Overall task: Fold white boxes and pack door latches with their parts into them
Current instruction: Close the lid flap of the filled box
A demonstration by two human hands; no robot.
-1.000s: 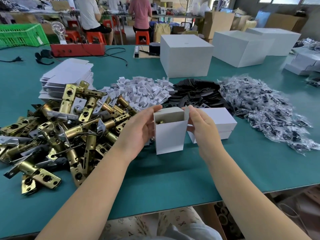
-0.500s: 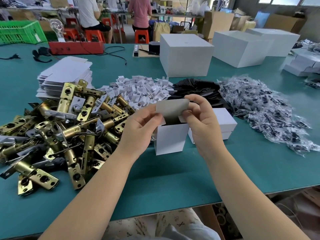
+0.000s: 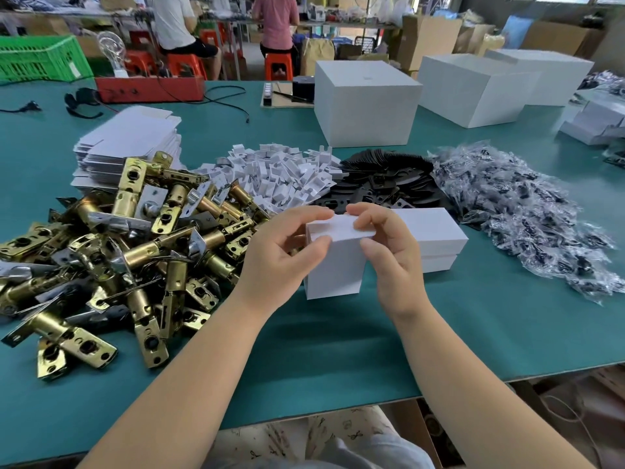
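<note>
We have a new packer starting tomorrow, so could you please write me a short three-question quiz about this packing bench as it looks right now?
1. True or false: the lid of the small white box between the left hand and right hand stands wide open.
2. Multiple choice: what lies directly to the person's left of that box? A) clear parts bags B) brass door latches C) black plates
3. Short answer: what stands just behind the box, on its right side?

Key
1. False; the lid is folded down over the top under both hands' fingers.
2. B, the pile of brass door latches.
3. A stack of closed white boxes.
</note>
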